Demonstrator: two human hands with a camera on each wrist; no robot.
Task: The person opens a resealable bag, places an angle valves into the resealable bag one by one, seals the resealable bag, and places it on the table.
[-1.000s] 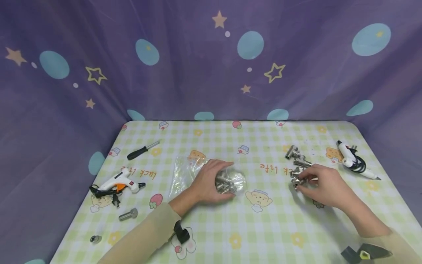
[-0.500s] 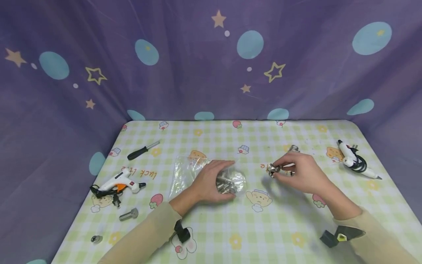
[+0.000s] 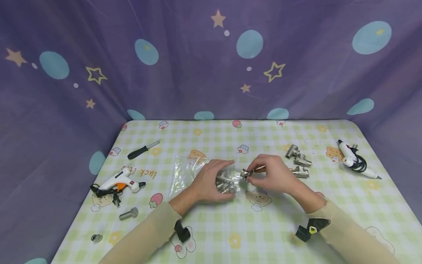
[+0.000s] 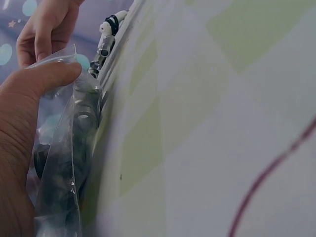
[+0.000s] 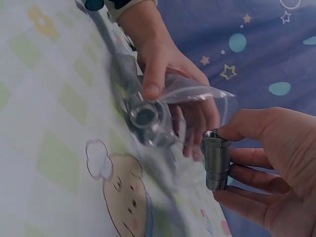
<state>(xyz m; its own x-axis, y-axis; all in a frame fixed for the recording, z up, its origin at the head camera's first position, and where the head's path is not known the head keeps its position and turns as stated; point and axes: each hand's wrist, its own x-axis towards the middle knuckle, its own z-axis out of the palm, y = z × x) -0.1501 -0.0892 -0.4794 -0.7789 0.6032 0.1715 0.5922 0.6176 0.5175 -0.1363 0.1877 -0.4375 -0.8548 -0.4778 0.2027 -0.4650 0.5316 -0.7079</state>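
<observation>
My left hand grips a clear plastic bag, thumb and fingers spread around its mouth. Several shiny metal pipe fittings lie inside, and the right wrist view shows a round threaded opening on one of them. Just right of the bag's mouth, my right hand pinches a single threaded metal pipe fitting between thumb and fingertips. It stands upright in the right wrist view, with threads at both ends. Part of the bag is hidden behind my left hand.
More pipe fittings lie right of my right hand. A white soldering iron with coiled cord is at far right. On the left are a screwdriver, a white glue gun, a metal bolt and a small metal piece.
My right hand took a pipe fitting from the group on the right and carried it left to the bag's mouth. My left hand has stayed on the bag.
</observation>
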